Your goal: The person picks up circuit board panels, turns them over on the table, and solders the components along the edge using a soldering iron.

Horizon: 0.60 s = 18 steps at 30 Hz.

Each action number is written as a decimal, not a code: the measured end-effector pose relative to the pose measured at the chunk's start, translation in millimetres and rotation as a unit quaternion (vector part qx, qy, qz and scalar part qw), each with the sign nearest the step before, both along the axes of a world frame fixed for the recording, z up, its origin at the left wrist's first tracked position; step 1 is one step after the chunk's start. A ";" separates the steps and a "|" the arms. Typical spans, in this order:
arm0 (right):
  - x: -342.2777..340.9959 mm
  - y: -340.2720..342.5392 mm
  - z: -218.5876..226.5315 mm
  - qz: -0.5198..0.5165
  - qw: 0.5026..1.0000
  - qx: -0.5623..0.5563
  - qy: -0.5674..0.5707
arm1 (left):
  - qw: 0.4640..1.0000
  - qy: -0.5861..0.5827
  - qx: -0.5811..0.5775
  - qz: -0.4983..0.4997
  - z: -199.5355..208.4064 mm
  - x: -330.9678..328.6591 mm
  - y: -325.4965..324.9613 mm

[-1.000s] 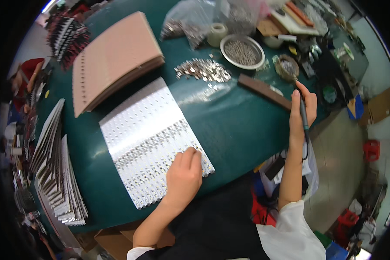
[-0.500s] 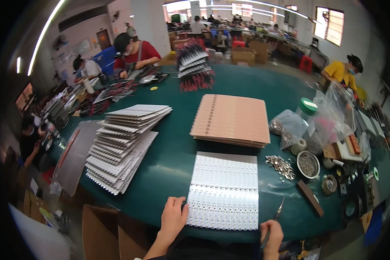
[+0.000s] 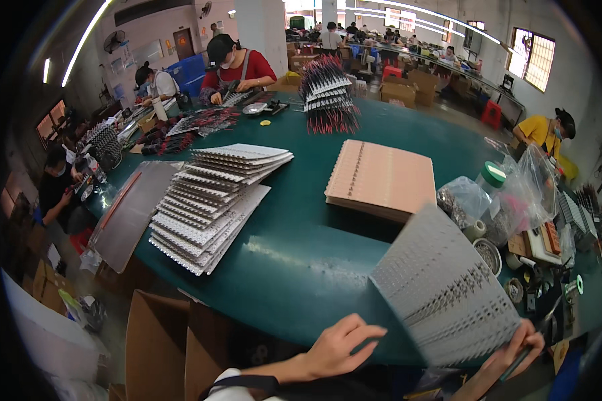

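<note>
A silver-grey panel [image 3: 441,287] with rows of small bumps is lifted and tilted on the right, over the green table. My right hand [image 3: 512,351] grips its lower right corner. The same hand also holds a slim, dark, pointed tool [image 3: 515,364], whose exact kind I cannot make out. My left hand [image 3: 344,344] is near the table's front edge, left of the panel and apart from it, fingers stretched and holding nothing. Beyond the panel lies a stack of tan-pink boards [image 3: 384,174]. Farther left, a leaning, fanned stack of white-silver panels [image 3: 214,207] sits on the table.
Bagged parts [image 3: 461,197], a green-lidded jar [image 3: 491,175] and a bowl of small metal pieces [image 3: 488,254] crowd the right side. A grey board [image 3: 130,214] overhangs the left edge, above an open cardboard box [image 3: 157,347]. Co-workers sit around the table.
The panel, flat on the table before, is now raised, tilted and carried right in my right hand. My left hand has left its edge and moved right. The view has shifted.
</note>
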State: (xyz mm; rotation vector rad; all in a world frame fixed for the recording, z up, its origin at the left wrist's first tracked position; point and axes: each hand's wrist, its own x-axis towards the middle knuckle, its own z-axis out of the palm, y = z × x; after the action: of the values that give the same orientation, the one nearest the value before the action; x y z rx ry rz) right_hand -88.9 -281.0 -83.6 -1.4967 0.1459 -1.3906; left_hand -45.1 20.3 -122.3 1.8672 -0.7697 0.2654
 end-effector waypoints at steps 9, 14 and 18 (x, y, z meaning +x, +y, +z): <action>34.7 64.5 67.5 0.242 0.938 -0.228 -0.098 | 0.927 -0.370 0.060 0.026 89.1 53.1 -24.9; 34.4 29.9 36.1 0.021 0.961 -0.276 0.023 | 0.920 -0.388 -0.042 0.025 53.9 78.8 12.2; 31.2 22.5 1.3 0.051 0.968 -0.210 0.130 | 0.918 -0.380 -0.104 0.040 18.1 91.9 32.9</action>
State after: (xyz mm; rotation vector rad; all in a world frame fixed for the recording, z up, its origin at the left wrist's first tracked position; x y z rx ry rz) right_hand -57.6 -258.6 -82.3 -2.0098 -0.0688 -1.1826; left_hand 46.7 53.3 -104.3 1.5749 -1.1252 1.1249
